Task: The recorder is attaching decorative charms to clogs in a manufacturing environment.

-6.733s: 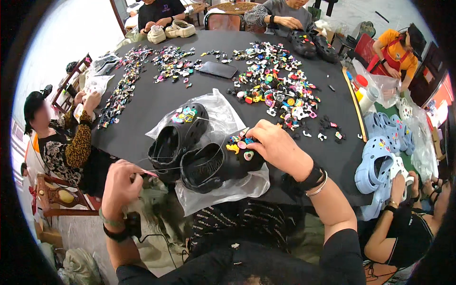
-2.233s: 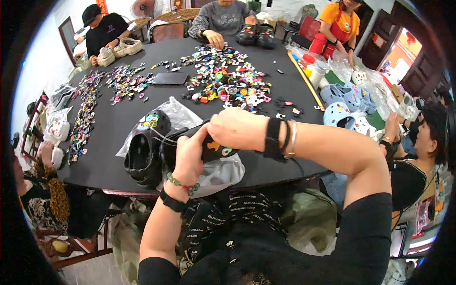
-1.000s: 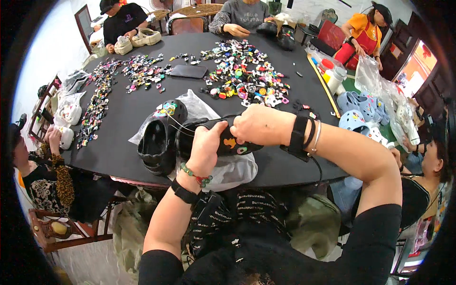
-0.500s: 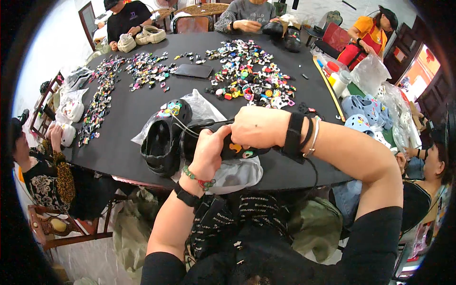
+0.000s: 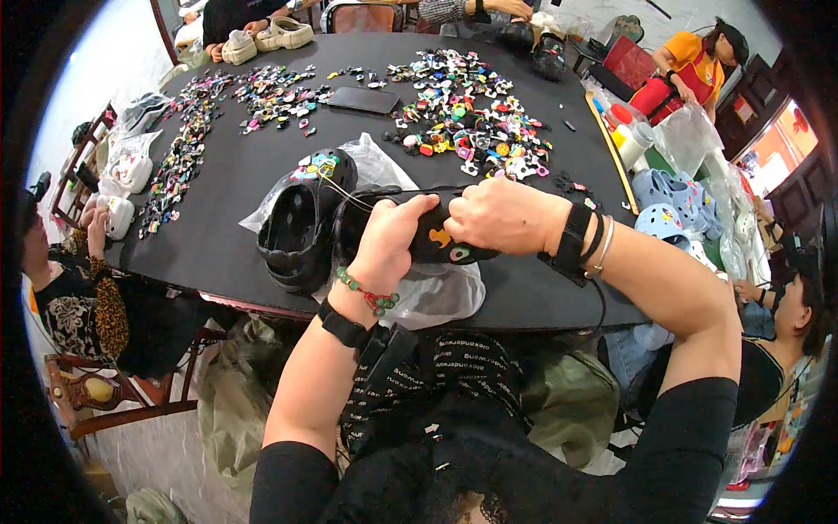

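1. Head view, near edge of the tabletop [image 5: 218, 183]: both hands are clamped on one black clog [image 5: 419, 229] — the left hand [image 5: 388, 240] wraps its fingers over the middle of the shoe, and the right hand [image 5: 502, 214] closes round the toe end, thumb side pressing down on the upper.
2. The clog sits on its side just above the near edge, on a crumpled clear plastic bag [image 5: 436, 293]. Small charms show on its upper — an orange one and a greenish one beside the right hand.
3. Its mate, a second black clog [image 5: 301, 223], lies just to the left, touching it, opening up, with a cluster of colourful charms [image 5: 316, 166] on its toe.
4. Step in hand, as I read it: seating a charm into a hole of the held clog. The next move calls for firm thumb pressure while the left hand braces the shoe, then a check that the charm sits flat.
5. Farther back, the loose charm pile [image 5: 463, 122] spreads over the table's middle, a dark flat phone [image 5: 362, 99] lies beside it, and more charms run in rows toward the left edge.
6. Off the right edge: pale blue clogs [image 5: 668, 205] in plastic bags.
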A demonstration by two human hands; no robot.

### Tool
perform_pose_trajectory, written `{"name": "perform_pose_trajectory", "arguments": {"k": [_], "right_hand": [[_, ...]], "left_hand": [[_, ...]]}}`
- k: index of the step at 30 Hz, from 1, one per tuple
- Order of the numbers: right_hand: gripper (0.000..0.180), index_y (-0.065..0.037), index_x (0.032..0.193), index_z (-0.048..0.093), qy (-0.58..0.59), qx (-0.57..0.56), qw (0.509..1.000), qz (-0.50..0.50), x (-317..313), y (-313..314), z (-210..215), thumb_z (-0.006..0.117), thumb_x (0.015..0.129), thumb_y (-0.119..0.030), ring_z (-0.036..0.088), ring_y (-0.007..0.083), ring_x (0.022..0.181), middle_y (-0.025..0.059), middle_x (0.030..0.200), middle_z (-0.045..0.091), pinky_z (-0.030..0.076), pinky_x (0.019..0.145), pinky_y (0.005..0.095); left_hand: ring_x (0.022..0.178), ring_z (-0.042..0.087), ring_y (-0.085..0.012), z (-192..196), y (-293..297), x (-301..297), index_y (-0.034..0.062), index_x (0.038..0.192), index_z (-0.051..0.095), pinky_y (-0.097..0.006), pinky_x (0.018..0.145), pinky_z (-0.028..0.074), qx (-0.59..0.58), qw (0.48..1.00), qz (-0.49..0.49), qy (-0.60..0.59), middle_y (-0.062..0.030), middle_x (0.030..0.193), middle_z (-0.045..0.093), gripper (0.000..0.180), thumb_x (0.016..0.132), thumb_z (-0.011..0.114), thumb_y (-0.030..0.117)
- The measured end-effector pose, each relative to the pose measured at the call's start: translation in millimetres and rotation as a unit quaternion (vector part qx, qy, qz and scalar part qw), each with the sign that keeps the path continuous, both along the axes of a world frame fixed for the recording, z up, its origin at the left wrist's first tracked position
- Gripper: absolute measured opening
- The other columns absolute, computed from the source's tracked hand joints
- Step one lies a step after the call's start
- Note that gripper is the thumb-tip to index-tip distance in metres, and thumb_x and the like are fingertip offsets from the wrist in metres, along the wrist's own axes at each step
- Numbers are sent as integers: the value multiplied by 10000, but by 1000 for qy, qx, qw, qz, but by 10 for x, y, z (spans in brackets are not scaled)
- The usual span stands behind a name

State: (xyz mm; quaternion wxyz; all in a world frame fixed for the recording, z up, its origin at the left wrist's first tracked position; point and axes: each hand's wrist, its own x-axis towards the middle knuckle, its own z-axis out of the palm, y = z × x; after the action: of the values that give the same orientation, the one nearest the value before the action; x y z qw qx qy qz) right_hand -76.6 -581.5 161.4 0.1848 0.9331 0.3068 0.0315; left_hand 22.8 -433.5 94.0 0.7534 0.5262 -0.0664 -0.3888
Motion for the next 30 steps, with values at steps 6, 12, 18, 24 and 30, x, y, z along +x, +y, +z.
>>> {"name": "perform_pose_trajectory", "arguments": {"k": [6,12,18,24,30], "right_hand": [[279,-39,866,568,27,37,995,-89,122,36,119,698,789,-274,652,222,730,79,767,575,521,586,339],[367,-6,936,554,33,27,993,-112,146,43,152,710,794,-306,672,275,732,123,798,614,530,600,365],[348,-5,919,576,48,33,991,-121,181,53,111,727,776,-284,674,277,714,116,778,629,534,599,360],[282,-1,951,586,6,28,992,-122,87,148,14,695,794,-207,671,258,687,106,796,638,534,604,351],[112,-44,737,631,32,16,996,-86,120,168,33,651,773,-148,680,276,691,96,647,642,523,601,374]], "left_hand": [[752,693,-204,15,5,-35,-30,907,660,-340,648,571,-59,997,-45,-11,-111,876,692,183,859,686,145],[727,687,-179,-69,-71,-111,-52,899,676,-302,642,560,-87,996,29,-19,-96,867,691,224,873,674,170],[736,690,-193,-109,-30,-84,-64,908,668,-310,652,566,-66,996,21,-58,-105,870,693,213,895,644,148],[747,697,-213,-121,41,-69,-73,913,664,-335,663,577,-93,995,-29,-21,-128,882,695,213,913,615,134],[803,674,-202,115,105,-123,1,1003,466,-326,653,559,-38,998,-45,10,-98,961,627,314,871,706,154]]}}
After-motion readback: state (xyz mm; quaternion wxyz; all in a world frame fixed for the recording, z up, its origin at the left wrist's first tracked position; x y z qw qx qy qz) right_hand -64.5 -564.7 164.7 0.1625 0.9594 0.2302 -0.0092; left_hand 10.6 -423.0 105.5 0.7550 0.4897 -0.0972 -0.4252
